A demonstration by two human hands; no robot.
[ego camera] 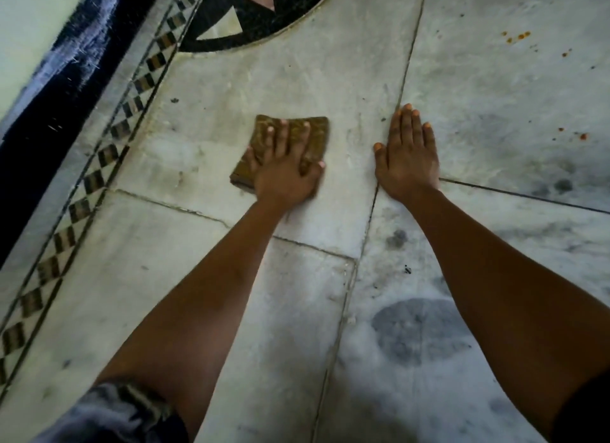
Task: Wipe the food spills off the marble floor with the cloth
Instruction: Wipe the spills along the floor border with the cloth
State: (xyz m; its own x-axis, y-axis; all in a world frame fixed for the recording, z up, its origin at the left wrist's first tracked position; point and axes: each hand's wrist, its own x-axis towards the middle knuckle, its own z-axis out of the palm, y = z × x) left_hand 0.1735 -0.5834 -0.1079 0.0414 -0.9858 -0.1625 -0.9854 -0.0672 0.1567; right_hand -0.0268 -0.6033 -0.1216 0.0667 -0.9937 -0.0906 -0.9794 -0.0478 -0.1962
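— Cloth, that folded brown patterned square, where does it lie?

— Flat on the pale grey-veined marble floor, on the slab just below the round black inlaid medallion, a little left of the long seam that runs up the floor.

— Which hand is on it?

— The left hand. Its fingers are spread out straight across the top of the cloth, palm pressing down, thumb at the cloth's right edge; nothing is curled round it.

— And the other?

— The right hand rests palm down on bare marble just beside the cloth, straddling that seam, fingers straight and close together, holding nothing.

— Any spills in sight?

— Small orange food spots sit toward the floor's far right, well apart from the cloth, and a few more orange specks lie right of the right hand.

— What else?

— A checkered black-and-cream border strip runs diagonally along the left side, with a dark skirting band beyond it. Dark grey smudges mark the slabs between the forearms.
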